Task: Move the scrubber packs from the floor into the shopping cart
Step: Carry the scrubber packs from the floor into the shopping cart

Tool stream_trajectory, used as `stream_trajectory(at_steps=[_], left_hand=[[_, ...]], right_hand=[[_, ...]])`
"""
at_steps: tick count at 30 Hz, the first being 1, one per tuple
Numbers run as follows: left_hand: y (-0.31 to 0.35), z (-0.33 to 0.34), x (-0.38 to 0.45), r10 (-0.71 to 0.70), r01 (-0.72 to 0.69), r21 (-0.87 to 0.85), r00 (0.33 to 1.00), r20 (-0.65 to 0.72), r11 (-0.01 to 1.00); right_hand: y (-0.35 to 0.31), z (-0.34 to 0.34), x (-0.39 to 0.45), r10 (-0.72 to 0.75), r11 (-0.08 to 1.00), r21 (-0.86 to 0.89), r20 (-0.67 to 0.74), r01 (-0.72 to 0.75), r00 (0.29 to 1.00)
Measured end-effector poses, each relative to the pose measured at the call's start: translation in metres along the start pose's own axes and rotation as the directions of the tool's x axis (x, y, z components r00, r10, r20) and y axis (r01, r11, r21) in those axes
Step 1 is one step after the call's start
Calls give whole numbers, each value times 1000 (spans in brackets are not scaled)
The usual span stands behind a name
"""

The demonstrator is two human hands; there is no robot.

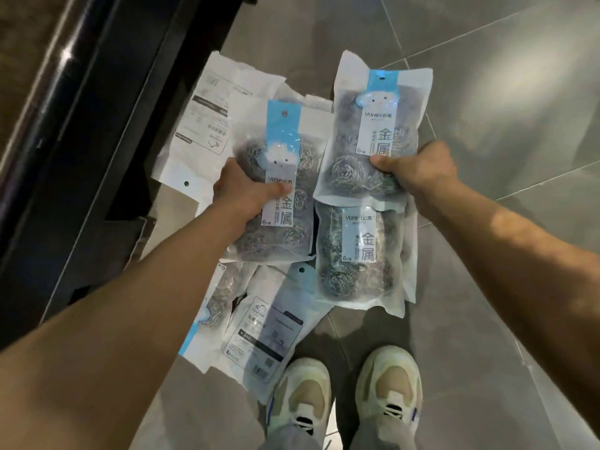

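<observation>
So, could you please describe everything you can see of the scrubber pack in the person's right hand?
The right-hand pack is a frosted white plastic bag, front side up, with a pale blue label strip, a hanging hole at its top, a cloud figure and printed characters. Coiled steel scrubbers show through it. The right hand pinches its lower edge, thumb on top. Its lower end overlaps another pack lying below it.

"Yunlei" and the big signs "金属" are printed on the blue strip of the pack on the left. A small "6" is seen at the strip's bottom. The same words and "6" are printed on the pack on the right and on the pack below it. The print on the back-side packs is too small to be read.
</observation>
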State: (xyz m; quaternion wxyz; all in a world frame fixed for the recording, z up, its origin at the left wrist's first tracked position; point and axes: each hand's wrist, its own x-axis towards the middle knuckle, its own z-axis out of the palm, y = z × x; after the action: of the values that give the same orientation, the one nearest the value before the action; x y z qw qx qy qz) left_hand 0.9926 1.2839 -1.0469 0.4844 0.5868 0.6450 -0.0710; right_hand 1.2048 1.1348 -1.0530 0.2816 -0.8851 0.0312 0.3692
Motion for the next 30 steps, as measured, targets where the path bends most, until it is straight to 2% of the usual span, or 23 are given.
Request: stream_trajectory(at_steps=[3,6,11,14,18,22,27,30], left_hand=[[6,-3,-17,14,-14,1,999,-37,1000],[10,-12,-30,63,-64,-11,996,-56,998],[40,-47,-78,81,-85,-120,996,-43,989],[71,-77,-127,100,-102,-207,995,-22,973],[141,-135,-222,176,-157,-314,984,35,937],[239,-215,-352,350,-306,-355,934,65,883],[340,-317,-524,551,-477,-405,830,84,780],[394,-361,-614,665,-587,-428,746,44,687]], right_hand=[[-10,-2,-26,-39,997,-70,-28,37,999],[-13,-5,-41,-25,999,-30,-21,25,999],[-22,-42,-85,66,978,193,43,-74,997],[-36,-87,-136,39,922,376,153,-94,987],[-74,-180,-229,-53,858,508,231,-74,972],[-129,-304,-336,-185,793,609,231,6,955],[-200,-462,-485,-337,706,694,155,140,929],[-232,-531,-568,-438,615,738,28,277,898]])
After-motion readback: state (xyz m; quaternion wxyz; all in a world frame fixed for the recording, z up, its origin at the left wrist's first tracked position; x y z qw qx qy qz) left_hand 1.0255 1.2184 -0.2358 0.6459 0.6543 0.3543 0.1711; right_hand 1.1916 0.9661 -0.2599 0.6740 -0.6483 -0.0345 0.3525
